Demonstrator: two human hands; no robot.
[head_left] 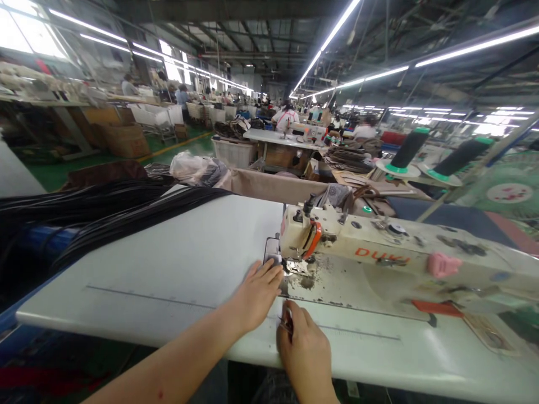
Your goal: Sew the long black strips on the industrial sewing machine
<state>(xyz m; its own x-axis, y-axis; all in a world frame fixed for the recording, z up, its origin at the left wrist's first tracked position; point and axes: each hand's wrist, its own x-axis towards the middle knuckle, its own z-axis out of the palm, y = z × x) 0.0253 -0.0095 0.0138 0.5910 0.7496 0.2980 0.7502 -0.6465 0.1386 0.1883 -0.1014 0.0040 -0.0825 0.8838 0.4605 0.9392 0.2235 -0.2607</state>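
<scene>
White worktop (181, 252) under a sewing machine (357, 266): left hand (260, 294) outstretched, flat beside the presser foot (297, 267); right hand (306, 349) curled round a small metal tool (288, 321) near the front edge

The hands (261, 294) are bare, the left forearm (185, 350) showing a small spot (160, 394).

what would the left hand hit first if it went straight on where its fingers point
The left hand would likely meet the metal parts at the needle end of the machine, just ahead of the fingertips; depth there is hard to judge.
</scene>
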